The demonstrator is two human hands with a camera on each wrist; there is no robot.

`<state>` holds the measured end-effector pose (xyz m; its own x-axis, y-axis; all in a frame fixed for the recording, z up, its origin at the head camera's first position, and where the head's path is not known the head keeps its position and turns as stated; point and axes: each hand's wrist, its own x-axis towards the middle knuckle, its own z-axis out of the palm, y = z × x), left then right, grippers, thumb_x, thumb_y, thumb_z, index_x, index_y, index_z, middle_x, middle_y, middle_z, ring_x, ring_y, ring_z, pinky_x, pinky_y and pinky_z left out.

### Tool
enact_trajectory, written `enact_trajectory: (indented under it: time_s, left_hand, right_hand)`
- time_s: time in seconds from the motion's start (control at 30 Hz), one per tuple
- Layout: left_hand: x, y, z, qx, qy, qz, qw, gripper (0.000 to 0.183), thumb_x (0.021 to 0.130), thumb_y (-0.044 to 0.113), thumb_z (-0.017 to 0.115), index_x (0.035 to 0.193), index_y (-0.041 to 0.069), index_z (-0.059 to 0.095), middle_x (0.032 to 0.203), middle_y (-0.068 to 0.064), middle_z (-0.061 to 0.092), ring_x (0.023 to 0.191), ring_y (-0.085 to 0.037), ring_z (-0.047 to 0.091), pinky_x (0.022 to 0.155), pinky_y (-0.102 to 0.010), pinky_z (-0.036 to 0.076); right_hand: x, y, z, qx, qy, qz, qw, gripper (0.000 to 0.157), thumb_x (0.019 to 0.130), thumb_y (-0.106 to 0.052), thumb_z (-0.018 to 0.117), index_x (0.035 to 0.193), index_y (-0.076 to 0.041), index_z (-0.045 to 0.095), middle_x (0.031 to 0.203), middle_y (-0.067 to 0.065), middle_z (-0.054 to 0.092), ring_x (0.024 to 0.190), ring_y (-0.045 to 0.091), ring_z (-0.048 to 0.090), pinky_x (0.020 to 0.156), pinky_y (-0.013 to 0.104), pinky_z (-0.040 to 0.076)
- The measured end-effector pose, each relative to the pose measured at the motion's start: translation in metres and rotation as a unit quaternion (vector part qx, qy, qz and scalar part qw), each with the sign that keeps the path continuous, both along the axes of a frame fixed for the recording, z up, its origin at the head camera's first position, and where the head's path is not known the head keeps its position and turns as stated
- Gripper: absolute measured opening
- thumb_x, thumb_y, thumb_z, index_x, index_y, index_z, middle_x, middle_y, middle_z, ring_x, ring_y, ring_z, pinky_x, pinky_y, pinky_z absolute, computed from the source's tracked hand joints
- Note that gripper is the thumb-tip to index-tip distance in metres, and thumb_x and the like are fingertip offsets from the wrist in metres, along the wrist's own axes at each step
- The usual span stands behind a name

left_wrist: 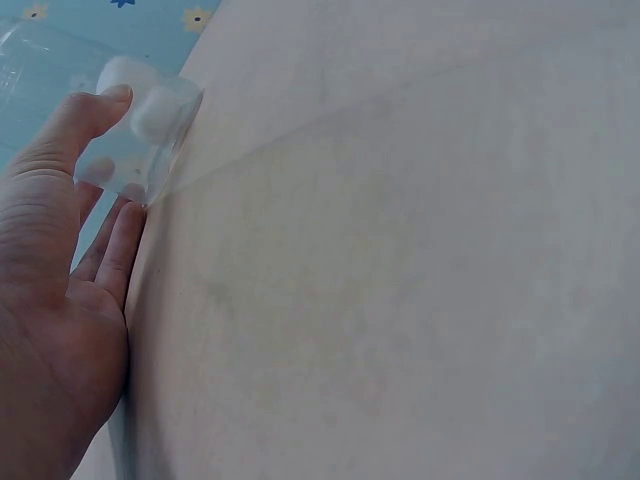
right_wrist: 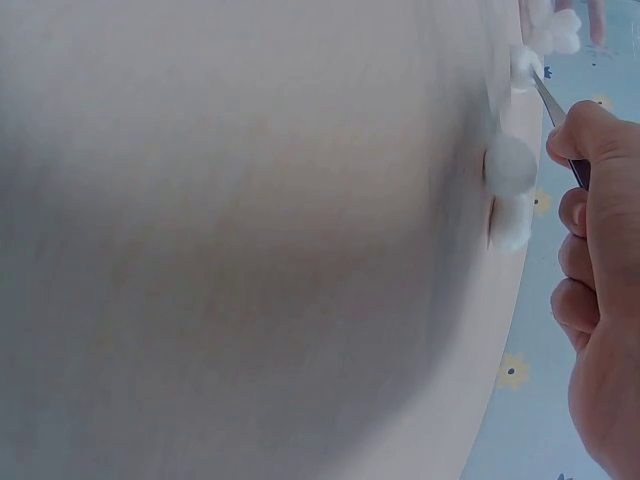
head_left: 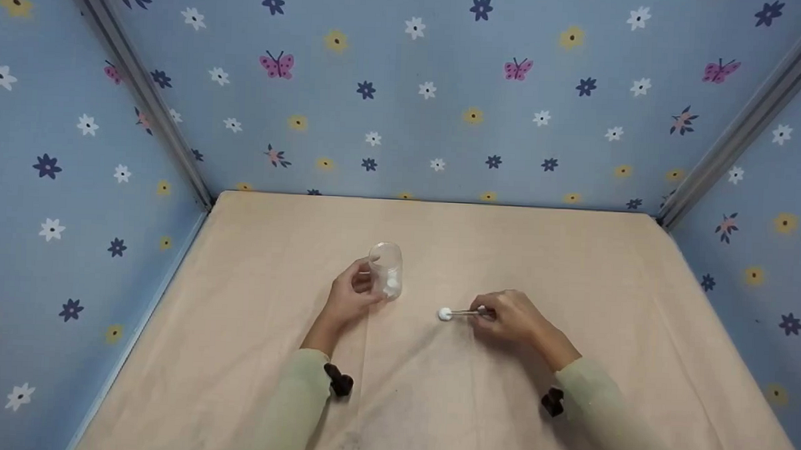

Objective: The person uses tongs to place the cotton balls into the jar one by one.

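Note:
My left hand [head_left: 353, 295] holds a clear plastic jar [head_left: 386, 254] low over the cloth, thumb on one side and fingers on the other. White cotton balls [left_wrist: 155, 115] show through the jar's wall near its base in the left wrist view. To the right, my right hand [head_left: 509, 314] grips metal tweezers [head_left: 464, 312], their tips pointing left toward the jar. A cotton ball [head_left: 445, 314] is at the tips, a short way from the jar. Two more cotton balls [right_wrist: 510, 165] lie on the cloth near the right hand in the right wrist view; the head view does not show them.
A pale peach cloth [head_left: 294, 228] with creases covers the table. Blue panels [head_left: 430, 139] printed with flowers and butterflies enclose the back and both sides, with grey metal posts [head_left: 139, 89] at the corners. Dark devices [head_left: 339, 381] sit on both wrists.

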<state>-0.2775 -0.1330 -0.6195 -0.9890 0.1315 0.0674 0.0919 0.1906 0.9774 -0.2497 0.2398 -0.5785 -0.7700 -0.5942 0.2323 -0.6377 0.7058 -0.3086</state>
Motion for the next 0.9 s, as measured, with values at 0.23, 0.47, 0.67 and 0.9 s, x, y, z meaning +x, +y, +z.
enact_trajectory:
  time_s: [0.23,0.47,0.67,0.9]
  left_hand:
    - [0.000,0.000,0.000,0.000,-0.004,0.002,1.0000,0.077,0.091,-0.006,0.086,0.160,0.012,0.059,0.146,-0.021,0.065,0.138,-0.041,0.071,0.121,-0.055,0.060]
    - [-0.002,0.000,-0.001,-0.004,-0.001,0.001,1.0000,0.078,0.090,-0.007,0.087,0.161,0.012,0.059,0.145,-0.020,0.065,0.137,-0.040,0.072,0.120,-0.052,0.061]
    - [-0.001,0.000,-0.001,-0.007,-0.006,0.002,1.0000,0.079,0.091,-0.005,0.087,0.162,0.014,0.058,0.148,-0.021,0.064,0.139,-0.042,0.071,0.122,-0.054,0.060]
    - [-0.003,0.001,-0.003,-0.009,-0.008,0.005,0.9999,0.079,0.092,-0.005,0.086,0.162,0.015,0.058,0.148,-0.021,0.063,0.139,-0.042,0.071,0.122,-0.056,0.060]
  right_hand:
    - [0.000,0.001,0.001,-0.001,-0.001,0.001,1.000,0.005,0.098,-0.019,0.083,0.100,-0.016,0.086,0.081,0.000,0.081,0.069,0.005,0.055,0.066,0.031,0.052]
    - [-0.002,0.003,0.003,-0.018,0.006,0.008,1.000,0.007,0.095,-0.011,0.084,0.100,-0.015,0.085,0.078,0.001,0.078,0.067,0.004,0.053,0.062,0.026,0.047]
    - [-0.004,0.003,0.008,-0.030,0.008,0.012,0.999,0.006,0.096,-0.009,0.083,0.101,-0.012,0.085,0.079,0.004,0.081,0.065,0.005,0.055,0.061,0.025,0.048]
    - [-0.009,0.005,0.017,-0.052,-0.001,0.002,0.999,0.008,0.097,-0.009,0.082,0.103,-0.011,0.086,0.079,0.004,0.079,0.066,0.004,0.052,0.062,0.023,0.044]
